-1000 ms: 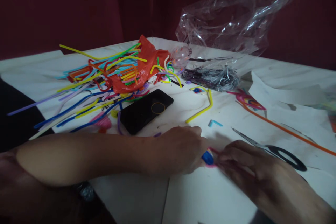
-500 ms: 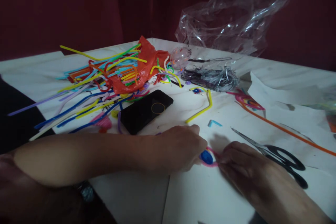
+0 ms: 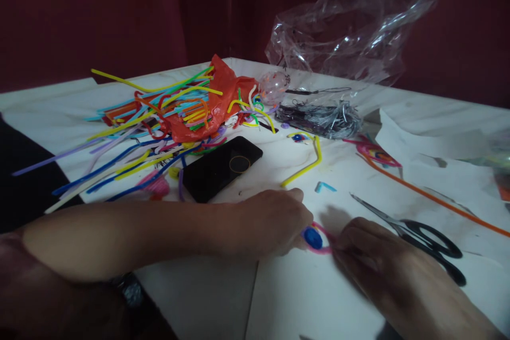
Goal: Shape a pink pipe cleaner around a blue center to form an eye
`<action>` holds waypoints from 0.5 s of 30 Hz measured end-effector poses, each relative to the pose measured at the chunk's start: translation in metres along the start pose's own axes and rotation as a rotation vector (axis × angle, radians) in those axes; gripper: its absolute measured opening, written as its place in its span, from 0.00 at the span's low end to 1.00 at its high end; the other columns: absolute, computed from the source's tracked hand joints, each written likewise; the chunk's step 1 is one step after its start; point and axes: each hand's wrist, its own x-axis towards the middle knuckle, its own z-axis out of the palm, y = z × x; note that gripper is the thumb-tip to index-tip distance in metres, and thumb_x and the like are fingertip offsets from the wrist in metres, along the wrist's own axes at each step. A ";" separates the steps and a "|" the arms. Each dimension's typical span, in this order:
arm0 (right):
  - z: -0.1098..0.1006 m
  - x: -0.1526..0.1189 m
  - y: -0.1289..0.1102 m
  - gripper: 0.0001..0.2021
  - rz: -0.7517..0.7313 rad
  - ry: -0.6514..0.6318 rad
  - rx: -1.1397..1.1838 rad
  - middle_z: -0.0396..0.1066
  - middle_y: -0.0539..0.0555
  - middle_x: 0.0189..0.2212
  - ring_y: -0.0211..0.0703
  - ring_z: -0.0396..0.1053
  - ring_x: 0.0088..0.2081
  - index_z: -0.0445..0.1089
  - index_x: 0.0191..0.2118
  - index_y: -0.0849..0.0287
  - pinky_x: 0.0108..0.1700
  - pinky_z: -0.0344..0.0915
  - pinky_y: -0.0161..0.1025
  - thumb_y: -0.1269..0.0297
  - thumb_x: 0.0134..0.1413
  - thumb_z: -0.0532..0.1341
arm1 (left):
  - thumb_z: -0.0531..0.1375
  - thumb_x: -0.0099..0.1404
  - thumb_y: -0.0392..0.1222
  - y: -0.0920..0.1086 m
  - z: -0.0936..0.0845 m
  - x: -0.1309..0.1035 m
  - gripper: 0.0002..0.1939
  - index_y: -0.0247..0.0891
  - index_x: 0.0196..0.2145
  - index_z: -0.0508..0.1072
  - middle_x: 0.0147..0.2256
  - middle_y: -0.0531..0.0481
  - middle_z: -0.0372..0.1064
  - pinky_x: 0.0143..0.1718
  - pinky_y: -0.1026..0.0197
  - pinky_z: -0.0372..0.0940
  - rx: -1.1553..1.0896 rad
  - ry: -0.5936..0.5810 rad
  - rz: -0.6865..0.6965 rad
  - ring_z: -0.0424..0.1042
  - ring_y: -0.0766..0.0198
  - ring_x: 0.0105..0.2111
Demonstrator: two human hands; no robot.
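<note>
The left forearm (image 3: 131,234) is reaching across from the left, and the left hand (image 3: 271,226) is curling knuckles-up, its fingertips partly hidden. The right hand (image 3: 378,260) is angling in from the lower right, bunching its fingers (image 3: 354,231) near the left ones.
</note>
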 end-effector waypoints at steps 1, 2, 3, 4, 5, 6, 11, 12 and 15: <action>0.000 0.000 0.000 0.14 0.006 -0.007 -0.010 0.64 0.48 0.22 0.34 0.66 0.21 0.64 0.25 0.56 0.16 0.59 0.26 0.67 0.59 0.47 | 0.59 0.64 0.39 0.000 0.000 0.000 0.05 0.35 0.32 0.72 0.33 0.48 0.64 0.29 0.63 0.55 -0.008 -0.012 -0.004 0.66 0.65 0.31; 0.000 0.000 0.000 0.14 0.008 -0.010 -0.016 0.64 0.48 0.22 0.34 0.66 0.21 0.63 0.25 0.56 0.16 0.59 0.27 0.67 0.59 0.47 | 0.58 0.64 0.39 0.000 -0.001 0.000 0.05 0.35 0.33 0.72 0.33 0.48 0.64 0.29 0.63 0.55 -0.017 -0.018 -0.003 0.66 0.64 0.31; 0.000 0.000 0.000 0.14 0.007 -0.015 -0.019 0.64 0.48 0.22 0.35 0.66 0.21 0.63 0.25 0.56 0.16 0.59 0.27 0.67 0.59 0.47 | 0.58 0.65 0.38 0.000 -0.001 0.000 0.05 0.35 0.34 0.73 0.33 0.48 0.64 0.29 0.63 0.55 -0.025 -0.016 0.001 0.66 0.64 0.31; 0.000 0.001 0.000 0.14 0.005 -0.016 -0.017 0.63 0.48 0.22 0.35 0.66 0.21 0.63 0.25 0.56 0.15 0.59 0.27 0.67 0.58 0.47 | 0.57 0.65 0.38 0.000 -0.001 0.000 0.05 0.35 0.34 0.73 0.33 0.48 0.64 0.30 0.63 0.56 -0.029 -0.007 0.005 0.67 0.64 0.32; 0.000 0.001 0.000 0.14 0.005 -0.018 -0.009 0.64 0.48 0.22 0.35 0.66 0.20 0.63 0.25 0.56 0.15 0.59 0.27 0.67 0.58 0.47 | 0.57 0.65 0.37 0.000 -0.001 0.000 0.05 0.35 0.34 0.72 0.33 0.49 0.64 0.30 0.63 0.56 -0.026 0.003 0.009 0.67 0.64 0.32; 0.001 0.001 0.001 0.13 0.007 -0.015 0.000 0.64 0.48 0.22 0.35 0.66 0.20 0.64 0.25 0.56 0.15 0.59 0.27 0.67 0.58 0.48 | 0.57 0.65 0.37 0.000 -0.001 0.000 0.05 0.35 0.33 0.72 0.33 0.49 0.64 0.30 0.63 0.56 -0.020 0.012 0.011 0.67 0.64 0.32; 0.002 0.001 0.003 0.12 0.022 -0.049 0.018 0.66 0.48 0.22 0.35 0.67 0.22 0.64 0.25 0.55 0.15 0.59 0.26 0.67 0.57 0.49 | 0.60 0.62 0.43 0.003 0.001 0.000 0.09 0.35 0.30 0.70 0.32 0.50 0.64 0.30 0.63 0.57 0.009 0.065 -0.001 0.65 0.64 0.30; 0.002 0.001 0.003 0.12 0.023 -0.051 0.019 0.66 0.47 0.22 0.35 0.67 0.22 0.64 0.25 0.55 0.15 0.59 0.26 0.67 0.57 0.48 | 0.61 0.62 0.44 0.003 0.001 0.000 0.09 0.35 0.29 0.69 0.32 0.50 0.63 0.30 0.63 0.57 0.014 0.080 0.000 0.65 0.64 0.30; 0.002 -0.001 0.006 0.13 0.036 -0.059 0.026 0.65 0.47 0.21 0.35 0.67 0.21 0.64 0.24 0.55 0.15 0.59 0.26 0.67 0.57 0.48 | 0.61 0.62 0.42 0.004 0.004 0.000 0.08 0.35 0.30 0.69 0.32 0.50 0.63 0.30 0.63 0.57 0.033 0.106 0.017 0.65 0.64 0.30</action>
